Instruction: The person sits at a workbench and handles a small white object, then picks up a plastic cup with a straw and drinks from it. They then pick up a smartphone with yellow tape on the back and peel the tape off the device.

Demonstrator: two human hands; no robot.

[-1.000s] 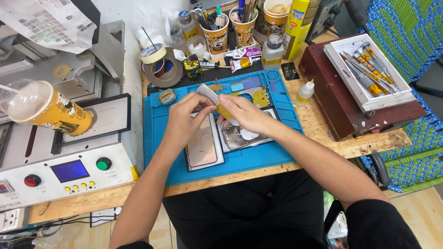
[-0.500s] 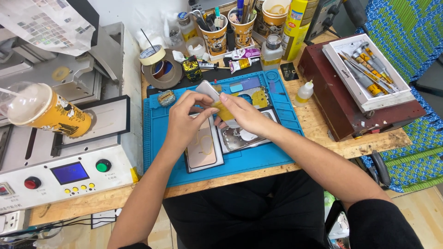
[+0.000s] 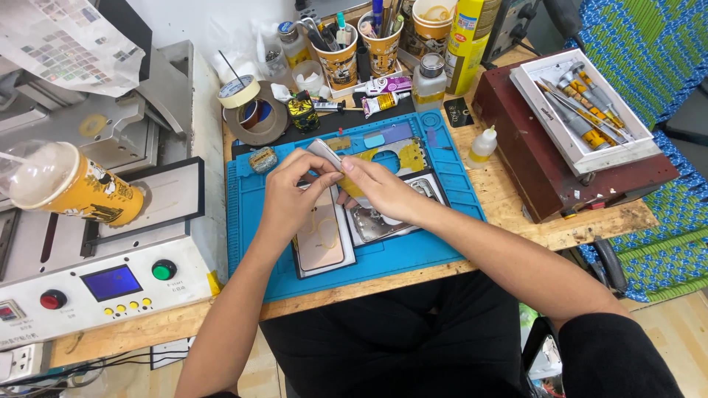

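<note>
Both hands meet over a blue work mat (image 3: pixel 413 254). My left hand (image 3: pixel 289 197) and my right hand (image 3: pixel 380 190) together pinch a small flat grey-white part (image 3: pixel 324 152), tilted, with a yellowish piece under my right fingers. Below my left hand lies a phone back with a pale pink face (image 3: pixel 321 239). Beside it, partly under my right hand, lies an opened phone frame (image 3: pixel 387 221) showing its metal insides.
A grey machine (image 3: pixel 110 280) with a screen and buttons stands at left, an iced drink cup (image 3: pixel 70 188) on it. Tape rolls (image 3: pixel 247 110), paper cups of tools (image 3: pixel 343 55) and bottles line the back. A white tray of screwdrivers (image 3: pixel 582 110) rests on a brown box at right.
The hands have stayed over the mat with the small part; the fingers shifted slightly on it. Nothing else moved.
</note>
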